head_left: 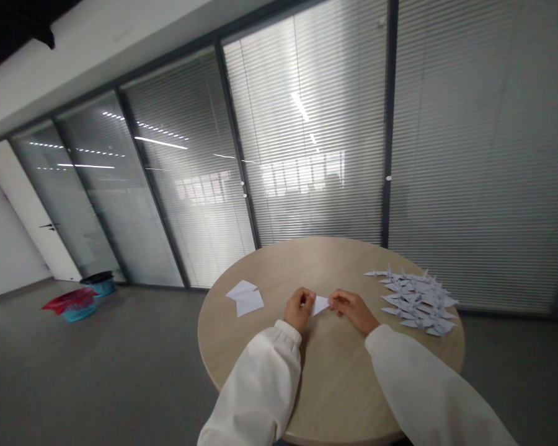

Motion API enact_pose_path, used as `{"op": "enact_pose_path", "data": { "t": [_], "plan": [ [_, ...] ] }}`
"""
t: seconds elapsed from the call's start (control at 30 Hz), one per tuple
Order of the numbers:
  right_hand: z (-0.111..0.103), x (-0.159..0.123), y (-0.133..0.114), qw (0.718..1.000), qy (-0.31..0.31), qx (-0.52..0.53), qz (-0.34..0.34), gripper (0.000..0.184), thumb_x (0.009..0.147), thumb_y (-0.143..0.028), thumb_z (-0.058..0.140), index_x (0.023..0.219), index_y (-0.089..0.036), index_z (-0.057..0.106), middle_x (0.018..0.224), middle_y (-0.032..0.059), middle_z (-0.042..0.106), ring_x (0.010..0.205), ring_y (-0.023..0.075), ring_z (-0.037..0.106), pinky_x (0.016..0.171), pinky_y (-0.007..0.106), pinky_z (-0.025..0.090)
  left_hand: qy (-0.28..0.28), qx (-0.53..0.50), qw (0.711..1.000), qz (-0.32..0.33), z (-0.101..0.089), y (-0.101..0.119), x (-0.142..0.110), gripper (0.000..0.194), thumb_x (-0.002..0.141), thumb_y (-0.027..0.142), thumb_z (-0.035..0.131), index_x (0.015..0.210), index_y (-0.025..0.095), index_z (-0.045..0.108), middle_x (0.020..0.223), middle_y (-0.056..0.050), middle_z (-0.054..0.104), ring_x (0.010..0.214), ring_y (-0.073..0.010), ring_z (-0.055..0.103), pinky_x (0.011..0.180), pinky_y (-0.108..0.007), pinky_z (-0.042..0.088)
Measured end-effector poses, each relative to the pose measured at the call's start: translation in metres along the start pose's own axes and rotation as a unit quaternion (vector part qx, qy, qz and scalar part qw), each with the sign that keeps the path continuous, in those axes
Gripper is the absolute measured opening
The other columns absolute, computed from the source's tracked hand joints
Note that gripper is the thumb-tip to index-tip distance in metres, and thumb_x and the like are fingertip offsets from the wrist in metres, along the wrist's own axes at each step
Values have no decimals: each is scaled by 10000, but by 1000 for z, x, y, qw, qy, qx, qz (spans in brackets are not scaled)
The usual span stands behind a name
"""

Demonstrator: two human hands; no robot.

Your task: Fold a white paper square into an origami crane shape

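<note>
A small folded piece of white paper [320, 305] is held between my two hands over the middle of the round table. My left hand [300, 307] pinches its left side, fingers curled. At its right corner, my right hand [351, 310] has thumb and fingertips closed on the paper. Loose white paper sheets [248, 298] lie on the table to the left of my hands. On the right side, many folded paper cranes [421, 301] are set close together in rows, with pointed tips sticking out.
The round wooden table [335, 384] stands by a glass partition with blinds [307, 155]. On the grey floor to the left are a blue bin with a red liner [72, 303] and another with a black liner [100, 283]. A white door [37, 210] is at far left.
</note>
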State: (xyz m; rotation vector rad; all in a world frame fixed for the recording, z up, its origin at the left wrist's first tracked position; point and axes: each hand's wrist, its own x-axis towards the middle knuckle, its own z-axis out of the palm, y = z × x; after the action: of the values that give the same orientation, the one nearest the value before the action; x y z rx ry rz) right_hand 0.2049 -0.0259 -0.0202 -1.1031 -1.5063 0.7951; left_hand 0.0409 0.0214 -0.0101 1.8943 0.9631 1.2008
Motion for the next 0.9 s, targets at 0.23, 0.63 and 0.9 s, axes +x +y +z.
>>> {"op": "enact_pose_path", "data": {
  "t": [0.23,0.63,0.9],
  "plan": [
    [1,-1,-4,999,26,-32,-32,282,731,-419,527,778,-154,610,656,14,578,618,130,522,562,223,414,-53,7,999,1,1,-2,-2,254,718,394,517,709,144,559,621,5,504,593,-103,479,489,-191,400],
    [4,-6,-12,983,54,-153,-82,185,733,-323,532,691,-167,621,578,-13,549,552,115,467,533,209,347,-72,79,991,76,0,5,-7,220,727,353,525,712,149,608,689,-22,577,652,-113,504,551,-202,378],
    [6,-8,-15,979,73,-174,-81,150,727,-284,526,655,-171,593,567,-20,533,549,112,467,545,209,346,-78,80,991,67,0,9,-8,209,731,342,523,719,149,601,709,-25,566,678,-116,503,548,-196,382]
  ]
}}
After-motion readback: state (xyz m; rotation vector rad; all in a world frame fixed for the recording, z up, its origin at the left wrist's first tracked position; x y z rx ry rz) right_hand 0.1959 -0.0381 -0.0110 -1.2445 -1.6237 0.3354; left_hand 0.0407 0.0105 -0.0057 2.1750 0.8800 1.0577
